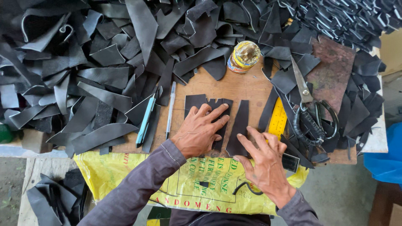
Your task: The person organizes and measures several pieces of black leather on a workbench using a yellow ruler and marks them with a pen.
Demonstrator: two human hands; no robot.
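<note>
My left hand [200, 130] lies flat, fingers spread, on a dark cut leather piece [196, 101] on the wooden board [243, 86]. My right hand [264, 157] rests palm down with its fingers on the lower end of a second narrow black leather strip [240, 125] beside it. Neither hand grips anything. Both sleeves are grey-purple.
Heaps of black leather scraps [104, 62] surround the board. Large scissors [310, 113] lie at the right near a yellow ruler [278, 119]. A teal knife [145, 121] and a pen [170, 109] lie left of my hands. A glue tin [244, 56] stands behind. A yellow sack [197, 184] covers my lap.
</note>
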